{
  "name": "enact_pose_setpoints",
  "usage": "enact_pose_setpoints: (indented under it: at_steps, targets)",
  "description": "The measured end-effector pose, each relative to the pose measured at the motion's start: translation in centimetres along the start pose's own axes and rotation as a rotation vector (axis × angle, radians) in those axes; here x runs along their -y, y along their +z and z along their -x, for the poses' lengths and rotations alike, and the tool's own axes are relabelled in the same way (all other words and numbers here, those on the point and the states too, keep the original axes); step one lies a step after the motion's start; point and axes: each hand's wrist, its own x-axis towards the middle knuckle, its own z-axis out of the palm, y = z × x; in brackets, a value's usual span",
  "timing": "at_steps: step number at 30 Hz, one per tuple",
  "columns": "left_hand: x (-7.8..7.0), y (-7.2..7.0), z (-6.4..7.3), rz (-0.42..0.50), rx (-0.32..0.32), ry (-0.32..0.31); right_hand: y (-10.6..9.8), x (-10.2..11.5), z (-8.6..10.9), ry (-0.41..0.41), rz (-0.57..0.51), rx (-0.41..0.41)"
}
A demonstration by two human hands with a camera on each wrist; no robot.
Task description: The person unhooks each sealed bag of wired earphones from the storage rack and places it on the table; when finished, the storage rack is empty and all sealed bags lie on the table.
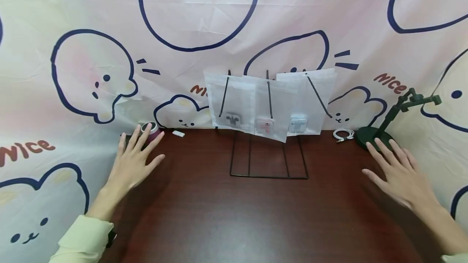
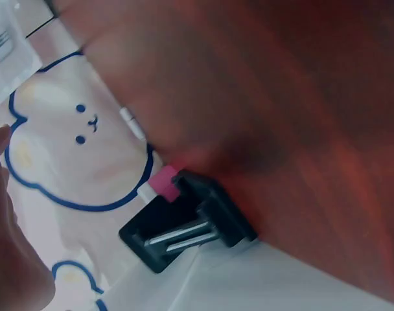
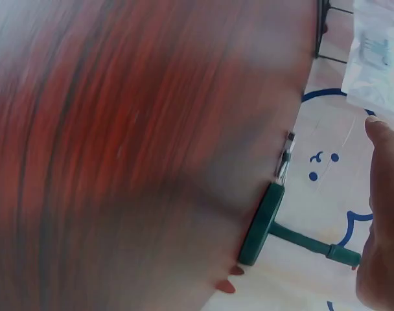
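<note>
My left hand (image 1: 131,161) is held with fingers spread over the left side of the table, holding nothing. Beyond its fingertips stands a purple-pink cylinder with a white rim (image 1: 155,132), partly hidden by the fingers. The left wrist view shows a black folding stand (image 2: 184,220) beside it. On the right, my right hand (image 1: 400,173) also has its fingers spread and grips nothing. Its fingertips overlap the round base of a dark green jointed stand (image 1: 376,136) in the head view. A coiled white cable (image 1: 343,134) lies left of that base.
A black wire rack (image 1: 268,177) stands at the back middle. From its prongs hang three translucent pouches, a left one (image 1: 234,92), a middle one (image 1: 279,100) and a right one (image 1: 314,96), each holding earphones. A small white stick (image 1: 178,133) lies by the patterned backdrop (image 1: 190,68).
</note>
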Motion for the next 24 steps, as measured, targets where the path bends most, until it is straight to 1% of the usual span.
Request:
enact_pose_setpoints:
  at_steps: [4, 6, 8, 10, 12, 14, 16, 18, 20, 24]
  targets:
    - [0.2, -1.0, -0.8, 0.083, 0.022, -0.066, 0.6, 0.5, -0.2, -0.017, -0.157, 0.011]
    - [0.2, -1.6, -1.4, 0.148, 0.027, -0.098, 1.0, 1.0, -0.4, -0.024, -0.243, 0.019]
    - [0.1, -2.1, -2.0, 0.220, 0.036, -0.137, 1.4, 1.7, -0.6, -0.028, -0.343, 0.046]
    - [0.0, -2.7, -2.7, 0.310, 0.032, -0.168, 1.8, 2.6, -0.8, -0.035, -0.461, 0.091]
    - [-0.3, -3.2, -3.4, 0.395, 0.028, -0.192, 2.0, 3.6, -1.1, -0.022, -0.587, 0.165]
    - [-0.8, -3.8, -4.0, 0.473, 0.021, -0.202, 2.1, 4.6, -1.4, -0.003, -0.700, 0.233]
    - [-1.4, -4.3, -4.7, 0.532, 0.016, -0.202, 2.2, 5.4, -1.9, 0.020, -0.791, 0.289]
    - [-2.2, -4.7, -5.5, 0.575, 0.018, -0.199, 2.4, 6.2, -2.3, 0.037, -0.854, 0.325]
    - [-3.0, -5.2, -6.3, 0.615, 0.025, -0.199, 2.6, 6.8, -2.8, 0.049, -0.905, 0.342]
    - [-4.3, -6.0, -8.2, 0.751, 0.053, -0.231, 3.3, 7.9, -4.0, 0.057, -0.972, 0.357]
